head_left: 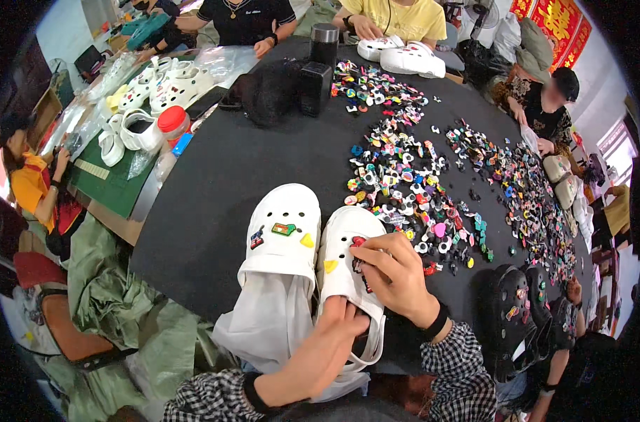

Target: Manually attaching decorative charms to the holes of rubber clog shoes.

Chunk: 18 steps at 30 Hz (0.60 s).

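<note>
White clog (342, 281) at the table's (193, 211) near edge; its mate (283, 211) just beside it, left. Left hand (334, 330): fingers inside the clog's opening, their grip hidden. Right hand (397, 274): fingertips narrowed on a red charm (358, 242) atop the clog. Bare tabletop extends leftward and beyond; loose charms (397, 172) bound the right.

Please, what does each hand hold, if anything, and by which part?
The right hand seems to pinch a red charm on the right white clog, exact part hidden. The left hand reaches into that clog's opening; any grip is hidden.
</note>
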### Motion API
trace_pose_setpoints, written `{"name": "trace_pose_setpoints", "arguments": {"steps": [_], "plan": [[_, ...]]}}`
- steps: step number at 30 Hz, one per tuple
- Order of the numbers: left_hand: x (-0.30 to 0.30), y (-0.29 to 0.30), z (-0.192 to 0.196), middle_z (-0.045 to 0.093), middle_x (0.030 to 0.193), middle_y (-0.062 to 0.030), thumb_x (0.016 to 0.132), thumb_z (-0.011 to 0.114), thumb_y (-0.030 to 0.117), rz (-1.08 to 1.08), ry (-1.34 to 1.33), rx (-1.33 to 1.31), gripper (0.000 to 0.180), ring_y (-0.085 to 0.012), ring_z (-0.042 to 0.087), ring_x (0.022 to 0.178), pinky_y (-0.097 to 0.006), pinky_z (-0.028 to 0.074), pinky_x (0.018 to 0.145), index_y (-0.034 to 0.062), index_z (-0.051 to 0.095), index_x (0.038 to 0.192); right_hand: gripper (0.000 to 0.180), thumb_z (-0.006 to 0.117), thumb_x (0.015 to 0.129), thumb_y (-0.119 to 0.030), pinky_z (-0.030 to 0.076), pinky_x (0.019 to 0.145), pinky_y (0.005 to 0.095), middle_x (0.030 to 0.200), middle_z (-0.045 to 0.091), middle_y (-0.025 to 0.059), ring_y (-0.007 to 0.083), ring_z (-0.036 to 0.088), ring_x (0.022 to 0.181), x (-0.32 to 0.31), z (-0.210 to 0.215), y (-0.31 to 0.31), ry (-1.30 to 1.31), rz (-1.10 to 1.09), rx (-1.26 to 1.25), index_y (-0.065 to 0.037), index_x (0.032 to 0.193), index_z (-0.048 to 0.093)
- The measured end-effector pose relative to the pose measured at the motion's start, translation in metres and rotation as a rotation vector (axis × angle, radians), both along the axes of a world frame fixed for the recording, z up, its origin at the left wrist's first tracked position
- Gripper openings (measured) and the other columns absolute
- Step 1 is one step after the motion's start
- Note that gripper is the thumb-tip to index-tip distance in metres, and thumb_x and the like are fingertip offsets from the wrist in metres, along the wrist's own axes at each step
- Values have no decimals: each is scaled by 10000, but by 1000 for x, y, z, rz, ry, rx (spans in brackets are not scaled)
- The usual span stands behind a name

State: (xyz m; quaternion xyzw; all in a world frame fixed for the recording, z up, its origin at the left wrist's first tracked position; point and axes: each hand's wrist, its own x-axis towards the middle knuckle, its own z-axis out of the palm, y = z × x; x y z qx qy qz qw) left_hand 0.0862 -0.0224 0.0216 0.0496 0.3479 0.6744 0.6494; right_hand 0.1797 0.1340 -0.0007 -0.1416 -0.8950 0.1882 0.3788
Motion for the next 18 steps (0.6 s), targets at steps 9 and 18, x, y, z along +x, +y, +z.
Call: {"name": "trace_pose_setpoints", "arguments": {"steps": [9, 18], "plan": [[-7, 19, -17, 488, 1333, -18, 987, 488, 185, -45, 67, 58, 386, -141, 428, 1268, -333, 273, 1127, 85, 412, 1352, 329, 718, 706, 17, 487, 785, 400, 996, 620, 122, 317, 583, 907, -2, 5, -3, 9, 4, -56, -36, 1010, 605], [-4, 24, 13, 515, 901, 17, 1070, 357, 267, 73, -243, -131, 247, -90, 465, 954, -309, 325, 1024, 135, 530, 954, 314, 690, 691, 49, 452, 784, 427, 945, 583, 126, 328, 551, 885, -4, 1, -3, -33, 50, -36, -41, 950, 538]]}}
